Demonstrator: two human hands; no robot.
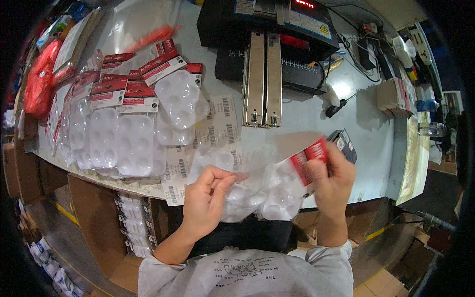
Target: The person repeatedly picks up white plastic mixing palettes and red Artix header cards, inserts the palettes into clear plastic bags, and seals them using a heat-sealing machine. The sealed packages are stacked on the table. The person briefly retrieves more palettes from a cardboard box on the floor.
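In my right hand (330,180) is a red and white header card (307,161), gripped between thumb and fingers and blurred by motion. Below and left of the card hangs a clear bag with a white paint palette (281,200) of round wells. My left hand (208,195) is closed in a pinch at the left of that bag; whatever lies between its fingertips is too small to make out. Another white palette (240,200) shows just right of my left hand, over the table's front edge. Behind my left fingers, more white wells (215,161) lie on a sheet of barcode labels (175,175).
Several bagged palettes with red cards (134,141) are piled at the left. A black machine (222,27) with metal rails (262,81) stands at the back. At the right are a screwdriver (339,105), a dark box (344,143) and a stack of cards (394,97). Cardboard boxes (91,213) stand below the table.
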